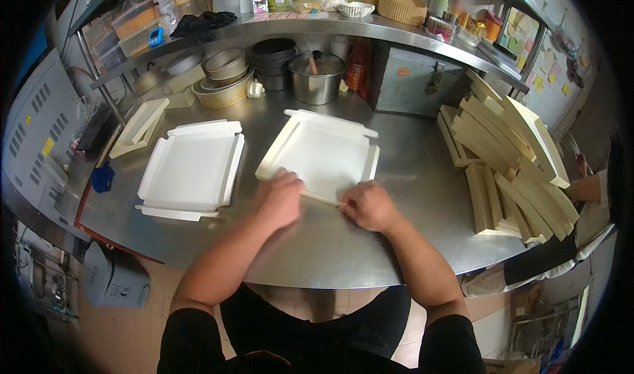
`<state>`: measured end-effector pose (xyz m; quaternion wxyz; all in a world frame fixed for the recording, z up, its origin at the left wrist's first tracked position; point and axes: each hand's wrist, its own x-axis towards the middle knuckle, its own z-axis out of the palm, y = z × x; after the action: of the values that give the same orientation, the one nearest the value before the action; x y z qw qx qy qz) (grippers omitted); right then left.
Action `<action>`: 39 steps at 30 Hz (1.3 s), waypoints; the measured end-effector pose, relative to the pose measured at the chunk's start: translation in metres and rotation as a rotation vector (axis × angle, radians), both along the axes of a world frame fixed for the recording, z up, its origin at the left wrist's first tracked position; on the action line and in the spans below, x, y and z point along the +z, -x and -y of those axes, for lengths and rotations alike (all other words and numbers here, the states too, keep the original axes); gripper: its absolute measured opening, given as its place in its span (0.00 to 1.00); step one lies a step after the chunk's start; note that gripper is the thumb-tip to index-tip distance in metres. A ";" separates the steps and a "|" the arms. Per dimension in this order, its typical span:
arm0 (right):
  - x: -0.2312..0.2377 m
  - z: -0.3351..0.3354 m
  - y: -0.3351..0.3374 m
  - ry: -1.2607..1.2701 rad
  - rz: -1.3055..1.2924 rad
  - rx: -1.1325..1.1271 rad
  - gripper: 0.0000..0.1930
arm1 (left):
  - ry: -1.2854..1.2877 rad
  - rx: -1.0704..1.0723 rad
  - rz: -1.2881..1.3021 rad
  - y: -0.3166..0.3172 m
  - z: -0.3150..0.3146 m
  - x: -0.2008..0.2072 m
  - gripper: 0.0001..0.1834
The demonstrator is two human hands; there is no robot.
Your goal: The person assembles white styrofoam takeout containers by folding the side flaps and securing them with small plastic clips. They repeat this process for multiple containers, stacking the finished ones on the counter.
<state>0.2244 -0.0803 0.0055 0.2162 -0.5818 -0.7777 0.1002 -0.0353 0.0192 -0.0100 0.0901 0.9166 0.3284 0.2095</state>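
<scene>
A partly folded white cardboard tray (321, 151) lies in front of me on the steel table, its inside facing up. Its left wall stands up, and flaps stick out at the far corners. My left hand (282, 198) is closed on the near edge by the left corner, slightly blurred. At the same edge, nearer the right corner, my right hand (368, 205) pinches the cardboard with curled fingers. The fingertips of both hands are partly hidden. To the left rests a second white cardboard tray (191, 167), with its sides partly raised and its flaps spread; neither hand touches it.
Folded cardboard trays (512, 156) are piled at the table's right, beside another person's arm (586, 188). Along the back stand a lidded pot (317, 83), round pans (224, 77) and a metal box (416, 80), under a loaded shelf (297, 25). A grey bin (117, 278) stands lower left.
</scene>
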 end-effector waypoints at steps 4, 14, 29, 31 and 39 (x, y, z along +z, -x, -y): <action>0.000 -0.002 0.015 -0.079 -0.206 0.162 0.09 | -0.026 -0.234 0.246 -0.019 0.026 -0.001 0.06; 0.003 -0.005 -0.002 -0.270 -0.284 0.154 0.17 | 0.034 -0.122 0.518 -0.010 0.001 -0.001 0.15; -0.006 -0.005 0.014 -0.226 -0.161 0.146 0.08 | 0.080 -0.385 0.459 -0.028 0.025 -0.013 0.25; 0.001 -0.006 0.015 -0.223 -0.154 0.068 0.10 | 0.020 -0.384 0.377 -0.026 0.021 -0.014 0.19; 0.018 0.000 -0.037 0.177 -0.220 -0.134 0.10 | 0.129 -0.346 0.343 -0.009 0.006 -0.007 0.10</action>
<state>0.2615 -0.0804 0.0232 0.2545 -0.6347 -0.6967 0.2168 -0.0259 0.0136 -0.0169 0.2373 0.9026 0.1591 0.3220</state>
